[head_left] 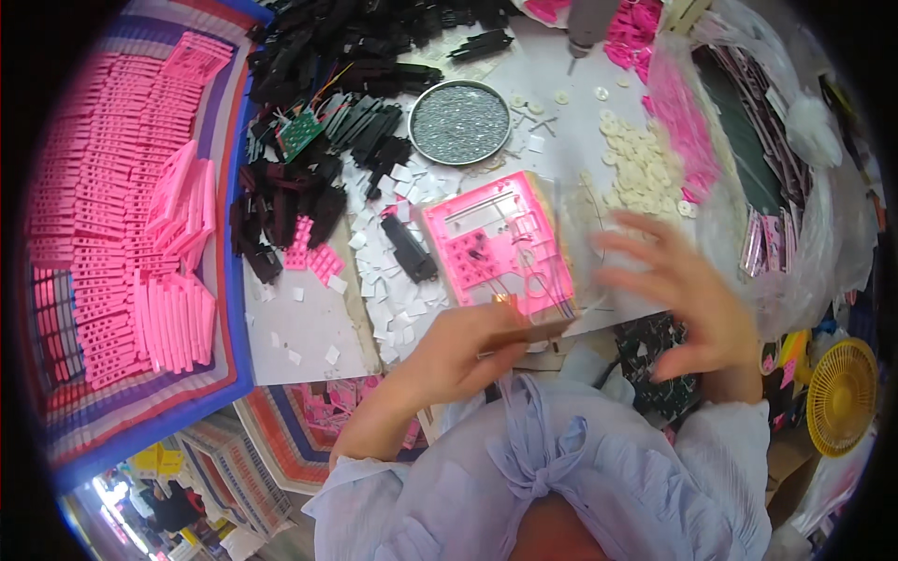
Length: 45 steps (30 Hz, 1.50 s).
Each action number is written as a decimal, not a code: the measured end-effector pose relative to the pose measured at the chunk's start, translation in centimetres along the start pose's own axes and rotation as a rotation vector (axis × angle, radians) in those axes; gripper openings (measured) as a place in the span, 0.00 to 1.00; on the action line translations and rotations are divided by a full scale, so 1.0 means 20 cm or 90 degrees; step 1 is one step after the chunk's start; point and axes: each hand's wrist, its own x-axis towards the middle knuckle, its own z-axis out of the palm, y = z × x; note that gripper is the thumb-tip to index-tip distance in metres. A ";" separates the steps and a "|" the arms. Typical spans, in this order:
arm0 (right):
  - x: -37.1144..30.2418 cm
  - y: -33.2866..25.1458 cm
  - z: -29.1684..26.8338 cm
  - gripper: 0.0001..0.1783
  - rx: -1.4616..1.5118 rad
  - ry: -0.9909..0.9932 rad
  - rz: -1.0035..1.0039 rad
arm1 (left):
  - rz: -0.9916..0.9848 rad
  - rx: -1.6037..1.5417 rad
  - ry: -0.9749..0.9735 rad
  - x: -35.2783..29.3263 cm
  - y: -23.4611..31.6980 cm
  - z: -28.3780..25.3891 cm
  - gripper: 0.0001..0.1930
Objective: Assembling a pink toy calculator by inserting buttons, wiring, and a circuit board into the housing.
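A pink plastic casing (500, 241) lies open in front of me, with a pink keypad, a metal rod and thin wires inside. My left hand (463, 344) is at its near edge, fingers closed around something brownish and flat that I cannot make out. To the right of the casing, my right hand (669, 294) is raised with its fingers spread, slightly blurred, and nothing shows in it. A black plastic part (409, 248) sits left of the casing on a scatter of small white squares (382, 290). Beyond the casing stands a round tin (460, 122) full of small grey metal pieces.
Pink casings fill a striped crate (236, 309) on the left. Black parts (327, 37) are heaped at the back, near a green circuit board (299, 134). Cream discs (636, 164) lie at right, below a hanging screwdriver (589, 28). A yellow fan (842, 397) is far right.
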 end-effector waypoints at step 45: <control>0.70 0.21 0.48 0.25 -0.259 0.214 0.034 | 0.001 0.639 0.135 -0.09 -0.23 -0.03 0.30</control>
